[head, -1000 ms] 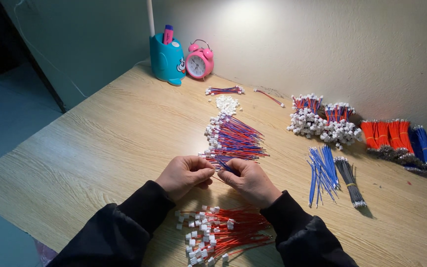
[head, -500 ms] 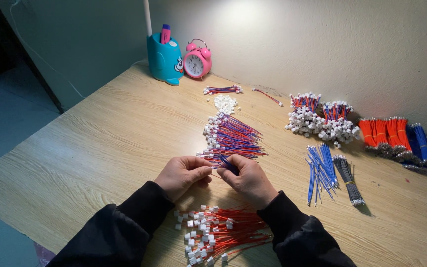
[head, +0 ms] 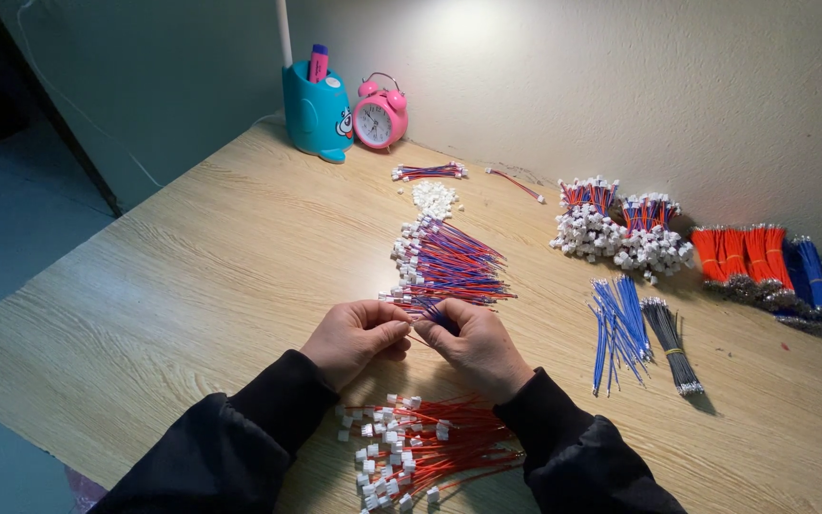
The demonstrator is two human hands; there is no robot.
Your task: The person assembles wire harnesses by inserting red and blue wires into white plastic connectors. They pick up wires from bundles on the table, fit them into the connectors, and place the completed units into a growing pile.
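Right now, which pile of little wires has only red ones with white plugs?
The pile of red wires with white plastic plugs at the wooden table's near edge, just below both hands. The pile beyond the hands mixes red and blue.

Home workbench: wooden desk (head: 192, 276), alarm clock (head: 380, 116), bundled wires (head: 763, 262).

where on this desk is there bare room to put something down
The left half of the desk is bare, from the blue pen holder to the left hand. A smaller patch lies right of the black wires. The middle and back right are crowded with wire bundles.
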